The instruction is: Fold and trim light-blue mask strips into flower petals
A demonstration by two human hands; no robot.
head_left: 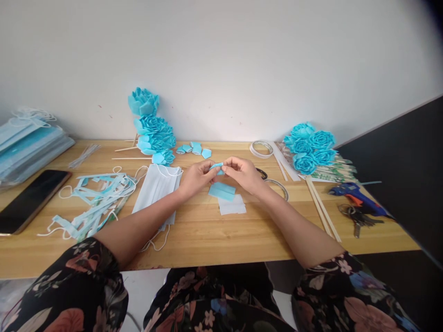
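Observation:
Between my two hands, above the middle of the table, is a small folded blue piece point(217, 168). My left hand point(198, 177) pinches its left side, and my right hand point(242, 173) pinches its right side. Just below them lie a flat blue rectangle point(222, 191) and a white square point(231, 204), partly overlapping. Several folded blue petals point(195, 148) rest behind my hands near the wall. A stack of face masks point(155, 184) lies under and beside my left forearm.
Blue flowers on sticks stand at the back left point(155, 133) and back right point(309, 146). Tape rolls point(262, 149), a glue gun point(360, 198) and keys point(358, 220) lie to the right. Mask strips point(100, 198), a phone point(32, 198) and bagged masks point(31, 147) are left.

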